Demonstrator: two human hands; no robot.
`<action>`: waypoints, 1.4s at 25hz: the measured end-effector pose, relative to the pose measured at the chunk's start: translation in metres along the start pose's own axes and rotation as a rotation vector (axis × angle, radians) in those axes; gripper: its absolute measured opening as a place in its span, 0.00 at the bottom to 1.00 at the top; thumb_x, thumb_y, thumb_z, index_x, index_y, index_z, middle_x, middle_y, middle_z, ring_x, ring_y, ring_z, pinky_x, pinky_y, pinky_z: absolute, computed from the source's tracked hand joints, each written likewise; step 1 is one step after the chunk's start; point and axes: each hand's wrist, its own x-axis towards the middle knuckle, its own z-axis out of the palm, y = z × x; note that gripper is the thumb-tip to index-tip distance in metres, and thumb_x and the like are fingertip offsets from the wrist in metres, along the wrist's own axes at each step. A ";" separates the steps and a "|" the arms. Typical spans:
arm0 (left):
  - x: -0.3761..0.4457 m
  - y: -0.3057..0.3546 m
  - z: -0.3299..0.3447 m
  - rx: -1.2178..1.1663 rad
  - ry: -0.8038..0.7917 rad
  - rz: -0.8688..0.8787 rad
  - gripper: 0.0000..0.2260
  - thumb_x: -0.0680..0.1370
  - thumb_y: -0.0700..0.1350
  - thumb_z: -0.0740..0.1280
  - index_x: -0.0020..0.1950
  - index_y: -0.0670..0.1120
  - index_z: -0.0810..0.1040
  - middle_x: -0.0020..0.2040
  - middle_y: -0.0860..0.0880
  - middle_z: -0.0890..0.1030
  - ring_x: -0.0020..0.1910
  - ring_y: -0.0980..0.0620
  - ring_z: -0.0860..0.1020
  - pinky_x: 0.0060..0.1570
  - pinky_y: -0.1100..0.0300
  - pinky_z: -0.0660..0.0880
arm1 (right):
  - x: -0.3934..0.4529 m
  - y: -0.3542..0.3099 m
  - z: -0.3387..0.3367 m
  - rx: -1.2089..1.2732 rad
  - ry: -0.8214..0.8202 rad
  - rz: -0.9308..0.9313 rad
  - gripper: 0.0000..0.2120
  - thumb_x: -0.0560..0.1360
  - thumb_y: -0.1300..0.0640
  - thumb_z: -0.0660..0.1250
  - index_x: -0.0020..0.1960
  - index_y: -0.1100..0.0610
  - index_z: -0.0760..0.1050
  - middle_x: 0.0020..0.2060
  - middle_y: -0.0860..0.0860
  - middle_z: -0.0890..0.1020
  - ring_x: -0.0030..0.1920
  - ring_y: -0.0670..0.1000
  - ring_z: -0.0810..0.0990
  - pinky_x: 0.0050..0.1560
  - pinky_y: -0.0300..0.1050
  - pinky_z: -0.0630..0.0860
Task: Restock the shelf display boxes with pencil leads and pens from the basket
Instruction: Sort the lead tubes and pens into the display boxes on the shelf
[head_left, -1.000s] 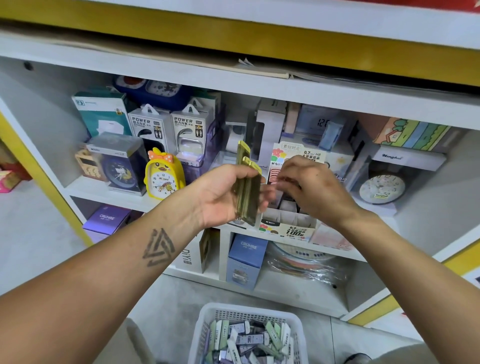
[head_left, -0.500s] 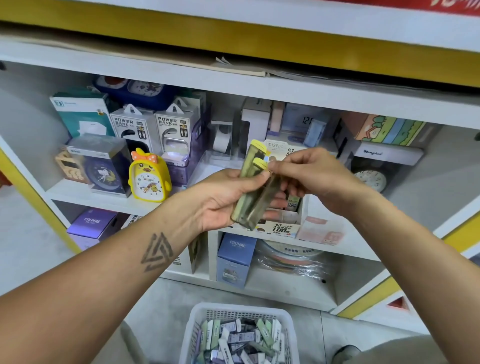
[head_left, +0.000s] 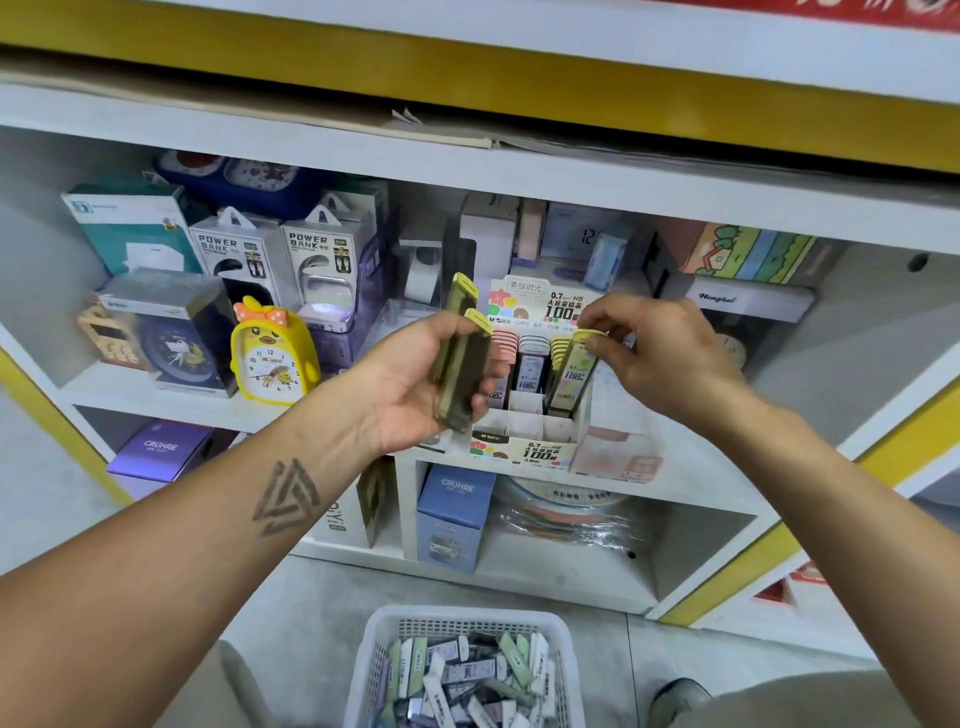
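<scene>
Head view, subject standing at white shelving. Right hand pinches one yellow-capped lead case by its cap end between thumb and fingertips, other fingers loosely curled; the case stands nearly upright, its lower end inside the right-hand column of the display box, just beside a row of yellow cases already seated there. Whether its foot has reached the box floor cannot be told. Left hand grips a small stack of lead cases, at least two, yellow caps uppermost, thumb along the near side and fingers wrapped behind; the stack is held in front of the box's left side, not touching it as far as can be seen. Pink and grey-capped cases fill the neighbouring columns; the front cells look unfilled. Judgement on handling: the cases appear to be slim, rigid plastic, light, with smooth faces likely to slide against each other in a stack, so the wrap-around hold on the left suits them; the leads inside are presumably brittle, so dropping is best avoided. The cap end is the sensible place to take hold for slotting, since the cardboard dividers leave little room for fingers lower down. The white basket on the floor below holds many more cases in a loose heap. A yellow chick alarm clock stands on the shelf to the left.
</scene>
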 end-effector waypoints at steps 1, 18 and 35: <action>-0.001 0.000 0.000 -0.015 -0.019 -0.005 0.15 0.79 0.46 0.62 0.58 0.36 0.78 0.48 0.39 0.83 0.35 0.48 0.77 0.31 0.60 0.74 | -0.001 0.001 0.002 -0.015 -0.028 -0.016 0.08 0.78 0.55 0.70 0.56 0.49 0.80 0.46 0.48 0.85 0.48 0.53 0.82 0.50 0.52 0.79; -0.002 -0.004 0.000 0.093 -0.058 0.119 0.15 0.79 0.44 0.67 0.60 0.35 0.79 0.54 0.37 0.83 0.54 0.40 0.83 0.54 0.43 0.79 | 0.013 -0.047 0.011 0.734 -0.237 0.323 0.05 0.77 0.59 0.71 0.44 0.60 0.81 0.30 0.57 0.81 0.26 0.48 0.74 0.28 0.42 0.69; -0.001 0.003 -0.019 0.186 0.207 0.181 0.05 0.82 0.41 0.62 0.54 0.43 0.76 0.39 0.39 0.82 0.31 0.46 0.78 0.34 0.56 0.79 | 0.014 -0.027 0.004 0.167 0.006 0.058 0.06 0.73 0.57 0.68 0.47 0.49 0.79 0.36 0.46 0.81 0.40 0.51 0.79 0.44 0.51 0.79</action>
